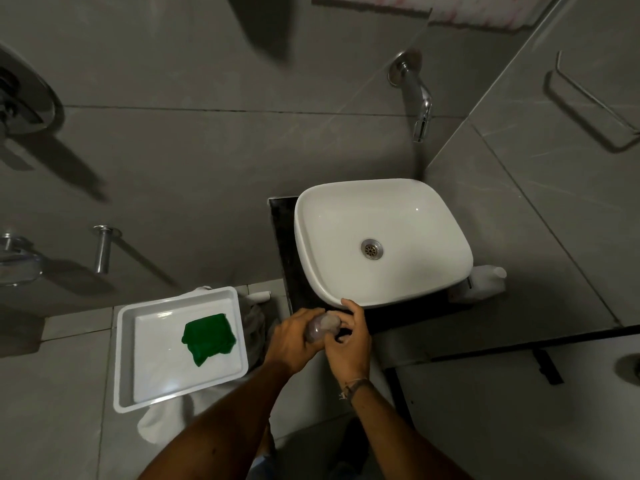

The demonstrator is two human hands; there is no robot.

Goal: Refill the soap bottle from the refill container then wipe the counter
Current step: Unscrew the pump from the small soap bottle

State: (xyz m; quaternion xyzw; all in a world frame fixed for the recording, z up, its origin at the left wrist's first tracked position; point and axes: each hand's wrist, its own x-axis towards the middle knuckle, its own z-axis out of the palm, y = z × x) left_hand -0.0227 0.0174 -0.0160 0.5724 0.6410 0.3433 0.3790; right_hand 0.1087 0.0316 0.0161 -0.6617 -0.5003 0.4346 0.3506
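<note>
Grey-tiled bathroom, dim light, head view looking down at a black counter with a white basin sitting on it.

Nearest, at 6 o'clock: both forearms come up from the bottom edge. Left hand is wrapped around the body of a small translucent soap bottle, fingers curled closed on it. Right hand sits on the bottle's top end, fingers bent over it, just below the basin's front rim. Whether they grip a cap or pump I cannot tell; the top is hidden and blurred. Bottle is held at the counter's front edge, tilted, not standing.

At 8 o'clock: white tray with a green cloth lying in it, crumpled, nobody touching it.

At 3 o'clock, beside the basin's right edge: a white refill container, partly hidden by the basin, well apart from both hands.

Far, at 1 o'clock: chrome wall spout over the basin, no water visible.

Progress, my read: early. Looks like the bottle-opening step. Refill container not picked up, so no pouring judged done. Left: open, pour, close, set down, then take the cloth and wipe the counter. Counter shows no spill I can make out.
</note>
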